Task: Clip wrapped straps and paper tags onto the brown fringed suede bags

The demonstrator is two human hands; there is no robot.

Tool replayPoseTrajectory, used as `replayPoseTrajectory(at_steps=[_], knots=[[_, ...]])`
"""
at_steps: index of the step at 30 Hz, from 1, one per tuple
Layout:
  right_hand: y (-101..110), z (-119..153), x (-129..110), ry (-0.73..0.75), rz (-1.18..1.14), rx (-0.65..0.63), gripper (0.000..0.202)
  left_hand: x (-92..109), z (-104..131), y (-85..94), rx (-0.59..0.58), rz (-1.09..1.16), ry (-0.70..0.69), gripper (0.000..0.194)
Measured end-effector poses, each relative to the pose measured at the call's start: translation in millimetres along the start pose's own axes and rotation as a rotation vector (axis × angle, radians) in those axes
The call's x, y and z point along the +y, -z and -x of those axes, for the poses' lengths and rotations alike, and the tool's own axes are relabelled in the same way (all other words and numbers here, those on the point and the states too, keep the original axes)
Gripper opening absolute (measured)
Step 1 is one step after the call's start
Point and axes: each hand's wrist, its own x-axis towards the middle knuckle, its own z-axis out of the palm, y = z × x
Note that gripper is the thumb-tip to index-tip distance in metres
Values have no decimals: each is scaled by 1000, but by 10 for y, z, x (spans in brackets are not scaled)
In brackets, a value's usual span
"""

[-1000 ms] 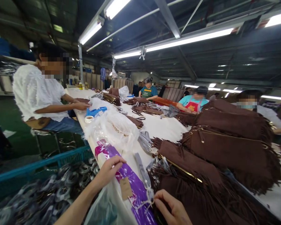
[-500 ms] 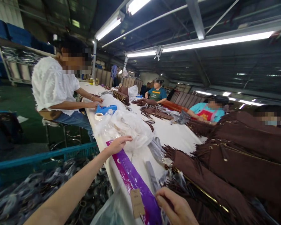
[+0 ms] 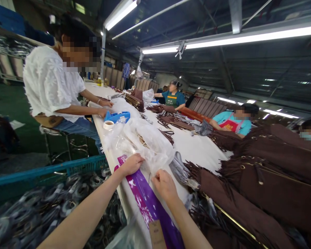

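A crumpled translucent plastic bag (image 3: 155, 140) lies on the white table in front of me. My left hand (image 3: 133, 164) is at its near edge, fingers curled and pressed together on the thin plastic. My right hand (image 3: 166, 185) is just to the right, at the bag's near right corner. Its fingers are closed in a pinch; what they hold, if anything, is too small to make out. Under and between my forearms runs a shiny purple plastic packet (image 3: 151, 195), with a brown cardboard tag (image 3: 157, 234) on its near end.
Brown fringed bags (image 3: 238, 197) with gold zips are piled on the right. A tape roll (image 3: 108, 125) and blue tape dispenser (image 3: 116, 117) stand ahead. At left, a teal crate (image 3: 75, 167) borders coiled straps (image 3: 41, 204). A co-worker in white (image 3: 52, 83) sits left; others work across the table (image 3: 197, 147).
My right hand has moved forward and left from the near end of the purple packet to the plastic bag. My left hand's fingers have curled in at the bag's edge.
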Motion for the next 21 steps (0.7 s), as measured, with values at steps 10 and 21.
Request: replayPoseTrajectory(at_steps=[10, 21], knots=[[242, -41, -112, -111, 119, -229, 12, 89, -26, 39, -86, -141, 40, 31], [980, 316, -53, -88, 174, -479, 15, 127, -62, 81, -122, -333, 46, 36]])
